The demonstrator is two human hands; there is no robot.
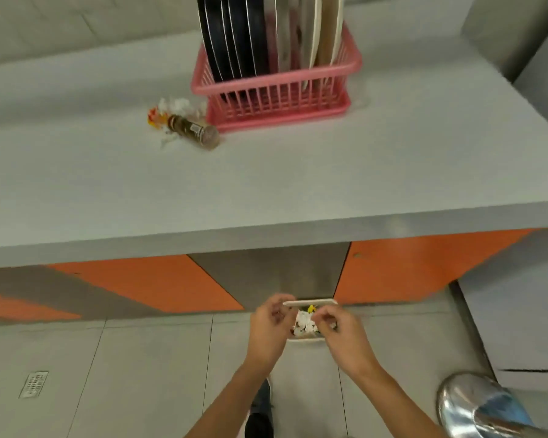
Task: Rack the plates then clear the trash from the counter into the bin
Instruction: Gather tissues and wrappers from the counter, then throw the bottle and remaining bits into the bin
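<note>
Plates: the plates point(234, 36) stand on edge in the pink rack point(279, 96), far ahead of both hands on the counter point(266, 184); racking looks finished.
Trash left: crumpled paper point(174, 107) and a brown bottle point(193, 131) on its side lie just beside the rack, well ahead and left of the hands.
Trash binned: white scraps point(302, 322) sit in the bin point(310, 301), directly beneath and between the hands.
Hands: the left hand point(271, 322) and right hand point(340, 330) hover over the bin with fingers curled; blur hides whether either pinches a scrap.
Progress: clearing seems partway, with one pile to go.
Hidden: the hands cover most of the bin; the plate tops are cut off; a shiny metal object point(462, 403) right of the right forearm is unclear.
</note>
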